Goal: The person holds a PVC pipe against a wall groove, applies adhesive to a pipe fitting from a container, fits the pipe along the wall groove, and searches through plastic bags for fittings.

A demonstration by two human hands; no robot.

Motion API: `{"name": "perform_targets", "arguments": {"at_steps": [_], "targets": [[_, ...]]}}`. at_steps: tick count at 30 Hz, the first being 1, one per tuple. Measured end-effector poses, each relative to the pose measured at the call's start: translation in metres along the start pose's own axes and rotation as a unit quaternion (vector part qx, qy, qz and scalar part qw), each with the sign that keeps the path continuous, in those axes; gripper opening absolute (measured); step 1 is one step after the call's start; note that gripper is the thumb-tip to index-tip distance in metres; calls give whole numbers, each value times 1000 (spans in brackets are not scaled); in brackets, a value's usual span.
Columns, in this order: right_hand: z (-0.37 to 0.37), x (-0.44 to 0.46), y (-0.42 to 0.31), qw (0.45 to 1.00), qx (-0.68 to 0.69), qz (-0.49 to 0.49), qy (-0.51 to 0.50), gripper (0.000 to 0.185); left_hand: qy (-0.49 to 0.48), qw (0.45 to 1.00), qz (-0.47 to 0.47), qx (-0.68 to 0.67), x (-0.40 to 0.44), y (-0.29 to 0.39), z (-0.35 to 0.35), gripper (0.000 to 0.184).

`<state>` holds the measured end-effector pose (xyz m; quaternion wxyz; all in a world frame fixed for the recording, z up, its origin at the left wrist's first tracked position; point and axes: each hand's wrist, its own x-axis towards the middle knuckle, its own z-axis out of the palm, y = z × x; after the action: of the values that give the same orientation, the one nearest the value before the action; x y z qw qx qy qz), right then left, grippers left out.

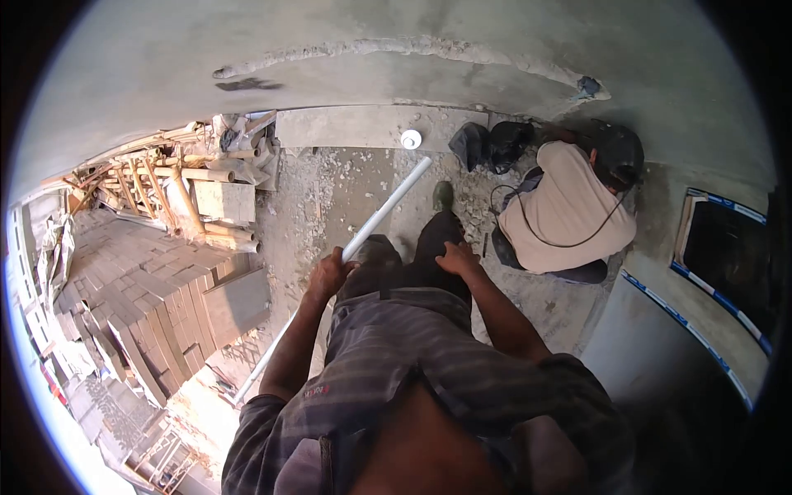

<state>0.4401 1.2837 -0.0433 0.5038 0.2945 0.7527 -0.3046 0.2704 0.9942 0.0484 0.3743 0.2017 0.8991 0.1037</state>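
Observation:
My left hand (330, 274) is closed around a long white pipe (384, 208). The pipe slants past my left side, its far end (425, 162) toward the wall and its lower part behind my forearm. On my right thigh rests my right hand (459, 259), fingers apart and holding nothing that I can see. A small round white object (411, 139) sits beyond the pipe's far end, near the foot of the wall; its kind is unclear.
A person (569, 210) in a beige shirt crouches at right beside black bags (491, 147). Stacked brown boards or boxes (157, 297) and bamboo poles (181, 186) fill the left. Rubble (318, 186) covers the floor. A rough groove (396, 48) crosses the wall; a blue-taped opening (726, 256) is at right.

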Motion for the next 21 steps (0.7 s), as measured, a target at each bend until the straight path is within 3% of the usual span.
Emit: {"name": "perform_targets", "arguments": {"at_steps": [4,8,12,13,18,21], "targets": [[-2,63,16,999,19,22,-19,78,-49,992,-104,45,27,-7,12,55],[-9,124,21,997,-16,14,72,71,-63,984,-156,55,73,-19,29,57],[-36,206,23,989,-4,-47,140,55,-9,991,-121,61,141,-44,57,47],[-44,223,20,979,6,-48,196,44,17,991,-114,68,164,-56,69,44],[-71,359,3,971,27,-112,209,42,78,984,-125,99,278,-101,104,16],[-86,440,-24,968,1,-124,217,43,143,981,-99,83,334,-130,127,22]]}}
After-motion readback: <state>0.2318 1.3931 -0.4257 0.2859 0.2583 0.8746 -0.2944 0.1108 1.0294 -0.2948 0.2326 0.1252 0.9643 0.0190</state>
